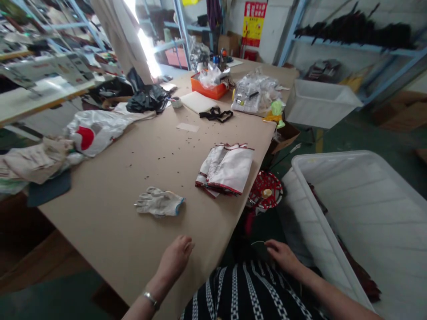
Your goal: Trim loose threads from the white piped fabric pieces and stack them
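My left hand hovers over the near edge of the table, fingers curled together; whatever they may hold is too small to make out. Beyond the table's edge, in front of my body, my right hand pinches a thin pale strand that sticks out to the left. A whitish work glove with a blue cuff edge lies flat on the tabletop, ahead of my left hand. Farther right, a folded stack of white fabric pieces with dark red edging rests by the table's right edge.
Small dark bits dot the brown table. Toward the back are a black strap, an orange box and clear plastic bags. A large white bin stands close on my right, beside a red round stool.
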The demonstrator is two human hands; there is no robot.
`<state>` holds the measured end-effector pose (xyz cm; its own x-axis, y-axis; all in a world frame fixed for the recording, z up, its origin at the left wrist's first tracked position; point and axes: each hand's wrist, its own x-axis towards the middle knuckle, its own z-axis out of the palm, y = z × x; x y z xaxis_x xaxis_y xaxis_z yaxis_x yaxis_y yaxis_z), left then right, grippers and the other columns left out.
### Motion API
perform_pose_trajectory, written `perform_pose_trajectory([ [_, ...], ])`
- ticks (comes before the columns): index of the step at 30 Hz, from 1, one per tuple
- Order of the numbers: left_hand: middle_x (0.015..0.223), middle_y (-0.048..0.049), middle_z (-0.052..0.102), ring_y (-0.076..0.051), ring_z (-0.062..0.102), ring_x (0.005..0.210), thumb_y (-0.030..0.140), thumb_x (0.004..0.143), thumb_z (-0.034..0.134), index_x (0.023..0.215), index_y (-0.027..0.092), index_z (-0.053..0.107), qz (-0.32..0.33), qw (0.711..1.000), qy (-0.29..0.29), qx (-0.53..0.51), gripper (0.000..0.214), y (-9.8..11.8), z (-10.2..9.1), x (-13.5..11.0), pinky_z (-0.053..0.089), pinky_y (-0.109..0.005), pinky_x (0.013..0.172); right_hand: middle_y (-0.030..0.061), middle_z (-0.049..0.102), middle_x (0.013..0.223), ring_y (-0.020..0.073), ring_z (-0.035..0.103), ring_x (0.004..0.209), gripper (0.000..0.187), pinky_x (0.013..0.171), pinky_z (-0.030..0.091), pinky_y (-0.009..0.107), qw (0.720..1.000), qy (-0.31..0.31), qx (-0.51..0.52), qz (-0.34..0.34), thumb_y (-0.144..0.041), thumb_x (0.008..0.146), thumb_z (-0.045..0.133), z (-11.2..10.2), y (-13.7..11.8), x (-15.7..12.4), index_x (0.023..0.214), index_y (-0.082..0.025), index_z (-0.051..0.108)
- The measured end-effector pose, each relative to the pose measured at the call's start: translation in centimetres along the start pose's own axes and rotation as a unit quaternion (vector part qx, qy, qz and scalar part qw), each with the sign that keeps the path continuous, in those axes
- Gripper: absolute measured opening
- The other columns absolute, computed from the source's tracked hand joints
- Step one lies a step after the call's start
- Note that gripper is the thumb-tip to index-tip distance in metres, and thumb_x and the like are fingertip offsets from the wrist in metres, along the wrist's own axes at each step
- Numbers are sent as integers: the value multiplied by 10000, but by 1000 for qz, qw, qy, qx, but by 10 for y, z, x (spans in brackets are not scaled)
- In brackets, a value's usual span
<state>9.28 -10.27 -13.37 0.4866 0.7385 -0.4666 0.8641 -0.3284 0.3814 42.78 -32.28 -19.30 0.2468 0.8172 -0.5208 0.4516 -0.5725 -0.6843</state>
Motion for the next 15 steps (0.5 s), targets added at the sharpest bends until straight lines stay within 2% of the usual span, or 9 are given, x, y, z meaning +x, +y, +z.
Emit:
perform_pose_trajectory([
  [2,1012,-105,623,-214,581,959,264,927,424,954,163,622,107,993,53,5,224,46,-13,25,461,-341,897,111,694,976,243,636,941,412,889,469,367,1000,19,18,-18,-442,798,409,-19,-15,26,951,-144,650],
  [4,1094,-113,612,-230,537,1050,216,899,483,1005,153,623,212,971,111,21,187,93,-24,55,452,-363,947,76,674,901,218,619,878,375,850,465,338,998,32,36,-42,-471,819,424,-36,-32,52,905,-167,627],
  [5,1160,-116,595,-244,510,1098,198,880,514,1059,154,615,248,959,131,44,210,113,-29,71,443,-385,969,58,660,865,203,610,845,364,826,465,321,997,33,45,-54,-481,827,429,-44,-38,64,895,-177,617],
  [7,1296,-123,537,-301,433,1219,192,851,557,1173,175,584,272,941,177,98,324,144,-33,100,417,-460,997,32,638,811,181,599,786,360,774,469,295,996,24,62,-67,-487,839,425,-56,-47,82,911,-186,608],
  [9,1353,-112,505,-340,381,1275,191,857,546,1240,198,556,282,927,198,145,383,161,-33,124,383,-502,1012,24,633,791,173,596,752,363,740,472,286,995,9,69,-65,-478,840,419,-65,-45,94,938,-185,609],
  [11,1325,-90,532,-332,400,1255,186,884,507,1234,208,562,297,920,192,170,355,170,-31,140,368,-487,1008,34,644,807,180,603,767,361,753,474,293,997,-5,62,-51,-464,825,424,-73,-34,99,930,-178,617],
  [15,1010,-47,654,-240,527,1029,215,913,502,959,211,662,328,920,155,148,167,175,-32,157,377,-408,919,72,683,912,205,625,865,363,826,474,318,999,-37,18,1,-420,804,436,-91,10,100,942,-159,647],
])
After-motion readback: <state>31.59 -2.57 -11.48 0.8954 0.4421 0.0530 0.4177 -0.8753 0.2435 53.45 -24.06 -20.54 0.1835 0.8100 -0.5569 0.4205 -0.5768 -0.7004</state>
